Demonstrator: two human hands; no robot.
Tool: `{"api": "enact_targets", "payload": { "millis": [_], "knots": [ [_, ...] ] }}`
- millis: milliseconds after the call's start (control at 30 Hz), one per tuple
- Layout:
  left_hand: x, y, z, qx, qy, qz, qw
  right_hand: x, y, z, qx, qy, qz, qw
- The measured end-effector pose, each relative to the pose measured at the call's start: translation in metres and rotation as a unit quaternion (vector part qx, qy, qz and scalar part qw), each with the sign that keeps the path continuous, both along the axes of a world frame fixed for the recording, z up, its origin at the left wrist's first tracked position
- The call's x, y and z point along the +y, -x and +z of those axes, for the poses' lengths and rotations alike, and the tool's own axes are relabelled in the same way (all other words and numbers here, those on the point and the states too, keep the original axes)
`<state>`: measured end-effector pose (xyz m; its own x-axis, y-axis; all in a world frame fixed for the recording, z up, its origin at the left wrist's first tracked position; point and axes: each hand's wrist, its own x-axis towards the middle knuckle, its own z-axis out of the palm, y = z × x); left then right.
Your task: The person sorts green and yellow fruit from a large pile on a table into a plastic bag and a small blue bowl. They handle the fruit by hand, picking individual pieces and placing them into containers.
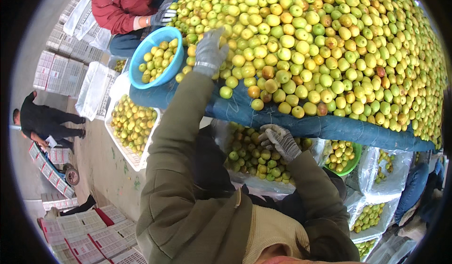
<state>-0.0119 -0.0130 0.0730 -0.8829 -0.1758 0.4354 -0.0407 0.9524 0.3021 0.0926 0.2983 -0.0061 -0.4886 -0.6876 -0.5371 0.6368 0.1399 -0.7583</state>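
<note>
A deep heap of yellow-green jujubes (pixel 296 48), some blushed brown, covers a table edged with blue cloth (pixel 317 126). My left hand (pixel 210 52), in a grey glove, reaches onto the heap's left front; its fingers touch the fruit, and blur hides whether any is gripped. Just below the table edge, my right hand (pixel 280 141), in a grey knitted glove, hovers with loosely bent fingers and no fruit visible in it. Beneath it lie more jujubes in a plastic-lined crate (pixel 257 186) near my lap. A blue plastic basket (pixel 136 68), partly filled with jujubes, stands left of my left hand.
A white crate of jujubes (pixel 143 161) stands at left on the floor. A green basket (pixel 356 158) and lined crates (pixel 385 200) sit at right. A gloved co-worker (pixel 123 10) sits upper left. Farther left, a person (pixel 53 115) handles a loaded hand truck (pixel 49 172).
</note>
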Motion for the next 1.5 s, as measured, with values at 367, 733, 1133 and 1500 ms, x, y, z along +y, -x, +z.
{"api": "enact_targets", "payload": {
  "millis": [367, 733, 1133, 1500],
  "knots": [
    [0.025, 0.083, 0.021, -0.023, -0.052, -0.079, 0.995, -0.004, 0.009, -0.001, -0.034, 0.010, -0.033, 0.999],
    [0.099, 0.000, 0.030, -0.105, -0.308, -0.186, 0.927, 0.007, 0.016, 0.024, -0.159, 0.187, -0.148, 0.958],
    [0.105, 0.118, 0.023, -0.113, 0.113, -0.045, 0.986, 0.037, 0.000, 0.006, -0.045, 0.065, 0.114, 0.990],
    [0.148, 0.087, 0.029, -0.203, 0.061, -0.110, 0.971, 0.033, 0.004, -0.002, 0.283, -0.206, 0.183, 0.919]
  ]
}}
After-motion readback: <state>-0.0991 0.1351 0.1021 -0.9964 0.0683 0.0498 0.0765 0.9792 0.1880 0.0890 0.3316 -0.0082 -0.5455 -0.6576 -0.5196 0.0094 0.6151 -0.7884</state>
